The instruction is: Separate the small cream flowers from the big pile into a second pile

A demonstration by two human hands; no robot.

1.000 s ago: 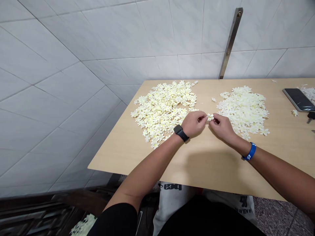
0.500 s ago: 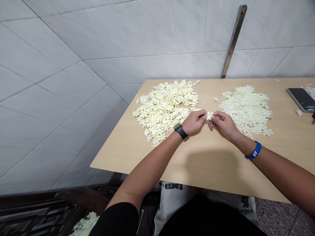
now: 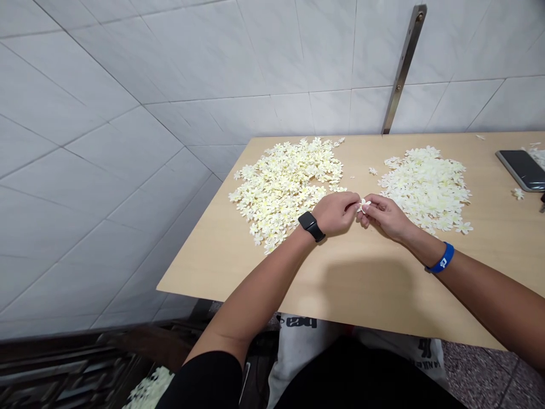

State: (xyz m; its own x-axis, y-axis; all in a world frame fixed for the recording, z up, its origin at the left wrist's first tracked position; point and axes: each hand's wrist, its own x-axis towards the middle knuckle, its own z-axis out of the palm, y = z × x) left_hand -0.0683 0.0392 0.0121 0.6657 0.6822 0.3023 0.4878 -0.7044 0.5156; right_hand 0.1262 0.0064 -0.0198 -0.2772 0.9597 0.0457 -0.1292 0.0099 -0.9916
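Observation:
Between my two hands, just above the table, is a small white artificial flower with a yellowish centre. My left hand, with a black watch on the wrist, pinches it from the left. From the right, the thumb and fingers of my right hand grip the same flower. A blue band circles my right wrist. Beside my left hand spreads a heap of cream-yellow flowers. A paler heap of white flowers lies just beyond my right hand. My fingertips partly cover the held flower.
The wooden table meets a tiled wall with a metal bracket. A phone lies at the right, near a loose flower. Another loose flower sits between the heaps. More flowers show below, at the lower left.
My left hand has rolled over, so the watch face now shows. The flower has tilted and shifted slightly right and down, with both hands still on it.

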